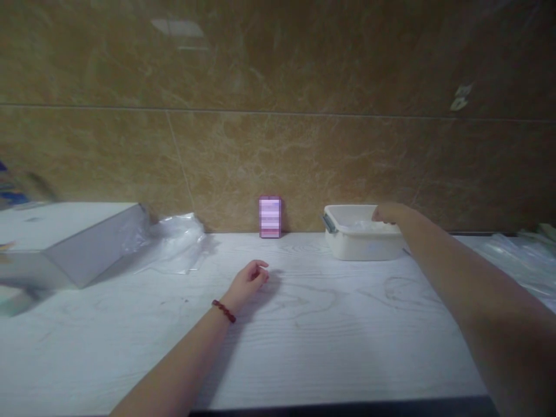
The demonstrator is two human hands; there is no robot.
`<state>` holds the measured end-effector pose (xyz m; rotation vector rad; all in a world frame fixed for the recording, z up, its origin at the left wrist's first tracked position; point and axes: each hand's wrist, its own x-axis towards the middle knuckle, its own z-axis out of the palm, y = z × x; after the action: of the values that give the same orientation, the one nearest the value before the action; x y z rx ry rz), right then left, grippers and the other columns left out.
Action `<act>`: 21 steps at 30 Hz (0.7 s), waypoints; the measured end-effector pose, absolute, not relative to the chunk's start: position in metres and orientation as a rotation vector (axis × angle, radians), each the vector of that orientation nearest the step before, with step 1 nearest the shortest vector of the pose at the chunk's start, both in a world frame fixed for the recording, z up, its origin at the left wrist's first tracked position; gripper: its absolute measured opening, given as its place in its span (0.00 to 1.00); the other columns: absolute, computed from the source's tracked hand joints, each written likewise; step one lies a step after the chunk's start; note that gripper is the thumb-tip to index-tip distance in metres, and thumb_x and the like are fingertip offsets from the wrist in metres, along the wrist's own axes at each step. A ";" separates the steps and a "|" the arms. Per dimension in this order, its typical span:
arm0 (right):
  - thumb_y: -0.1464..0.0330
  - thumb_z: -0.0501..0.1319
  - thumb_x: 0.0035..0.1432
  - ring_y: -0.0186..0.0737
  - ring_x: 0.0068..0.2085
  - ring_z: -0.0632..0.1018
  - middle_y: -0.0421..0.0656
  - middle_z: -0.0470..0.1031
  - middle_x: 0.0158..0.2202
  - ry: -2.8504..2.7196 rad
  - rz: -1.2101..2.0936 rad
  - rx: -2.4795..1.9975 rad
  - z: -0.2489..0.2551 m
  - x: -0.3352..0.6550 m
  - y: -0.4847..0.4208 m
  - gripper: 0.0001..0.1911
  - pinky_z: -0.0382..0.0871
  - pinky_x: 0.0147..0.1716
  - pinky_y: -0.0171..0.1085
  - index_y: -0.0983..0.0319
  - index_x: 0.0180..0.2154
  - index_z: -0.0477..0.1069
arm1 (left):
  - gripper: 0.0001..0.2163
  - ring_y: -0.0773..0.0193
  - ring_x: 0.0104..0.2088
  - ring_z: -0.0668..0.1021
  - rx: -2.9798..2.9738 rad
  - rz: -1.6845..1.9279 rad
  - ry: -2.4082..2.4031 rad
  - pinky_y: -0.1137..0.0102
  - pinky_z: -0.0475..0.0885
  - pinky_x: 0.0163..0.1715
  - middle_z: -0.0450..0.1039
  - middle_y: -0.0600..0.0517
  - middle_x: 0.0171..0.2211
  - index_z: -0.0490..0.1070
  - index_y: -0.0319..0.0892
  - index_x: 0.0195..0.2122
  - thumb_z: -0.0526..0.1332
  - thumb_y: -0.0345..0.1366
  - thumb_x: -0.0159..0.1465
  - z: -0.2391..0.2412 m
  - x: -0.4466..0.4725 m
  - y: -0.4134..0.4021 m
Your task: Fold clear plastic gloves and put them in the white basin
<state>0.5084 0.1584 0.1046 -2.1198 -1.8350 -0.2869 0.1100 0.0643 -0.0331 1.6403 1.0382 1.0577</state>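
Note:
My left hand [252, 279] is just above or on the white wood-grain table [304, 347], with a dark red bracelet [223, 311] on the wrist. Its fingers are loosely bent, thumb and forefinger apart, and nothing shows between them. Over at the right, my right hand [386, 213] reaches over the rim of a white plastic bin [365, 249] with a grey latch handle [329, 223]. The fingers look curled together, partly hidden; what they hold, if anything, I cannot make out. Some clear or whitish material [358, 225] lies inside the bin.
Against the tiled wall [295, 156] leans a small phone-like panel [270, 217], its face blurred out. A white box [93, 249] stands at the left beside a clear plastic bag [178, 243]. More clear plastic [516, 260] lies at the far right, beyond my right forearm.

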 end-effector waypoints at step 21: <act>0.66 0.49 0.51 0.35 0.32 0.71 0.43 0.71 0.29 -1.926 0.064 -1.503 -0.014 0.295 0.062 0.11 0.62 0.33 0.33 0.63 0.28 0.68 | 0.09 0.71 0.24 0.69 1.937 1.145 1.214 0.75 0.64 0.24 0.67 0.53 0.24 0.64 0.39 0.34 0.54 0.36 0.53 -0.035 0.096 0.066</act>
<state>0.2954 0.0621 -0.0140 -1.5032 -1.9259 0.0643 0.0959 0.0656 -0.0345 1.9373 1.2140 1.1448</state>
